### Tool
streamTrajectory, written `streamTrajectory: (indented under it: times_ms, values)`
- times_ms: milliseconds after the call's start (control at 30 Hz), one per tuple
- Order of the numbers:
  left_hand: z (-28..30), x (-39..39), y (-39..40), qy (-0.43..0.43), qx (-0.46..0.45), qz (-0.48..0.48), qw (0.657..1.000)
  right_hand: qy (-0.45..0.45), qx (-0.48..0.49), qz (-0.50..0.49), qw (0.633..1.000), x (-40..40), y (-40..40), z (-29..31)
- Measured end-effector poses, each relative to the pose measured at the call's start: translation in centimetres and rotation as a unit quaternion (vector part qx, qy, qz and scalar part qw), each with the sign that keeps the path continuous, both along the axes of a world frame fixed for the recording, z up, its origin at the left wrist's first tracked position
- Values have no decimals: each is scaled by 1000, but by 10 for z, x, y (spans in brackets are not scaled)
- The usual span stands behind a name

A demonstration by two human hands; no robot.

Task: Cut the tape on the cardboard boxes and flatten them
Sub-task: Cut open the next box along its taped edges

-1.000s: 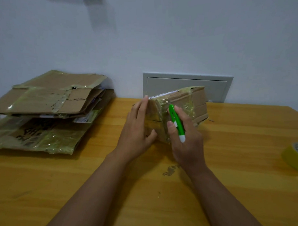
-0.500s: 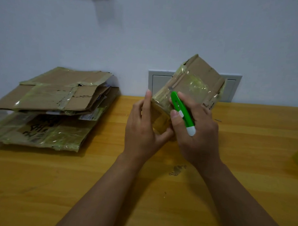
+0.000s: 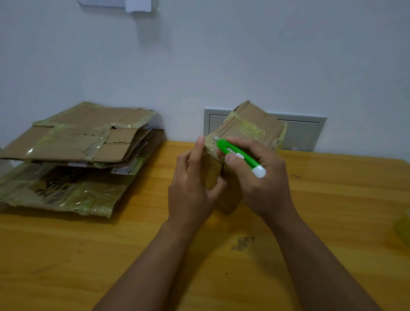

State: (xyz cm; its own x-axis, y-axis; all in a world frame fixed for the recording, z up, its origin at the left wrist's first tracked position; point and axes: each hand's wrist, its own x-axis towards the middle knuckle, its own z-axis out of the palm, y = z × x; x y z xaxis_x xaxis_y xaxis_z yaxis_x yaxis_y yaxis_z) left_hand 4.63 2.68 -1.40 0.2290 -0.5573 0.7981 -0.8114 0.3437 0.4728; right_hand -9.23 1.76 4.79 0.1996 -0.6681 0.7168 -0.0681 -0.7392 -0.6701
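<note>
Since the earlier frames the small cardboard box [image 3: 251,131] has been tipped up from lying low on the table [image 3: 337,206] to standing on end at the centre of the frame, its taped face now tilting back toward the wall. The right hand [image 3: 261,180] is gripping a green utility knife [image 3: 240,157], fingers curled around its barrel, the tip now lying at the box's upper left corner. The left hand [image 3: 193,190] is clasping the box's near left side, thumb pressing its front. At the left of the frame a stack of flattened boxes [image 3: 78,155] is lying finished; judging by that, this taped box is the one left to cut and flatten. A yellow tape roll [image 3: 408,223] is sitting at the right edge.
</note>
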Motion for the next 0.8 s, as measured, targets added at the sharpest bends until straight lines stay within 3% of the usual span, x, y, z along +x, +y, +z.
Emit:
streamTrajectory:
  times_ms: [133, 333, 433, 633, 800]
  values:
    - [2, 6, 7, 5, -11, 33, 999, -27, 28, 64, 997, -5, 1, 17]
    - [-2, 3, 9, 39, -7, 32, 999, 21, 40, 109, 993, -10, 0, 23]
    - [-2, 4, 8, 26, -19, 38, 999, 8, 30, 93, 995, -9, -4, 18]
    - [-3, 0, 8, -13, -43, 43, 998, -103, 60, 26, 992, -6, 3, 11]
    - [-2, -2, 8, -38, -55, 38, 997, -83, 54, 11, 995, -11, 3, 6]
